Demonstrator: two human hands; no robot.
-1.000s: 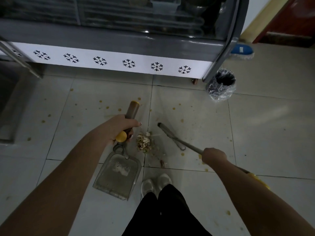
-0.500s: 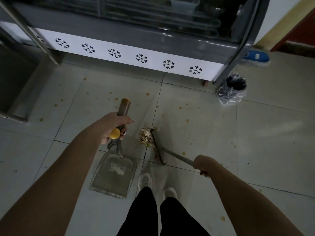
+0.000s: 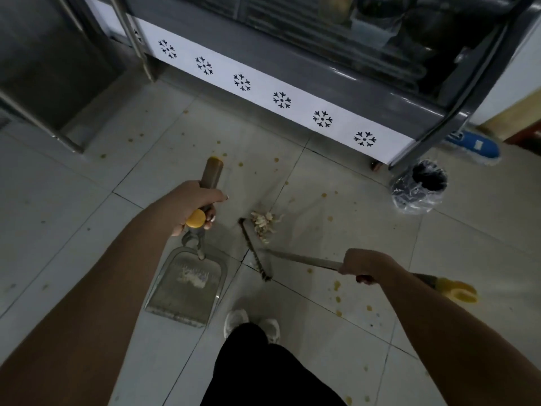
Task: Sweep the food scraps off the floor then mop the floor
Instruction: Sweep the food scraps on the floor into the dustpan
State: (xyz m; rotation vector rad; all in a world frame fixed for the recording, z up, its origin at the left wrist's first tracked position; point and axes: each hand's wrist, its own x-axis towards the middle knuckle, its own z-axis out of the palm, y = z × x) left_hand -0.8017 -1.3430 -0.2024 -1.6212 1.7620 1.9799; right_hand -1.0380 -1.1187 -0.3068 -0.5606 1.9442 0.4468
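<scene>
Pale floor tiles (image 3: pixel 366 177), spotted with stains, run up to a display fridge (image 3: pixel 292 68). Left grip (image 3: pixel 194 205) is curled round the dustpan (image 3: pixel 187 284) handle; right grip (image 3: pixel 364 266) is curled round the broom (image 3: pixel 304 261) handle. Scraps (image 3: pixel 265 222) lie heaped just beside the broom head, right of the dustpan.

Display cooler (image 3: pixel 292 65) with snowflake panel (image 3: pixel 262 90); bag-lined bin (image 3: pixel 420 189) near its right corner; steel cabinet (image 3: pixel 46 68) left.

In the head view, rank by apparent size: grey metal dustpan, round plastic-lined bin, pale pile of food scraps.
1. grey metal dustpan, also nearest the camera
2. round plastic-lined bin
3. pale pile of food scraps
</scene>
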